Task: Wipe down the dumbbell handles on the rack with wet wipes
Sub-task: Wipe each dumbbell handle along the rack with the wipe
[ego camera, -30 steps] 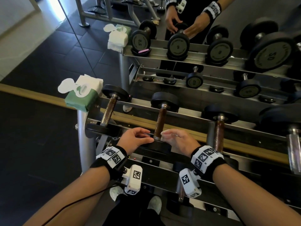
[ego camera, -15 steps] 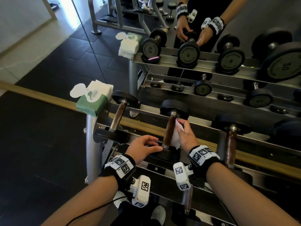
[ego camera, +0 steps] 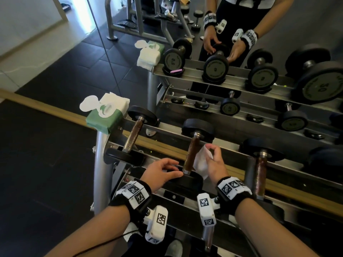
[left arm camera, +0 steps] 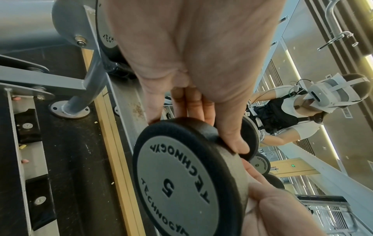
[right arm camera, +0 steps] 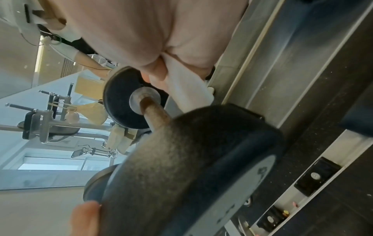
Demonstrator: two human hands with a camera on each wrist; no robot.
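Wall mirror (ego camera: 126, 78), wooden strip (ego camera: 46, 109), dark floor (ego camera: 40, 173).

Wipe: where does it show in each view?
Head: wipe at centre, pinched in the right hand, just right of the middle handle.
Left wrist: not clearly in it.
Right wrist: wipe at upper centre, below the palm.
Shared landmark: that dumbbell's near head.
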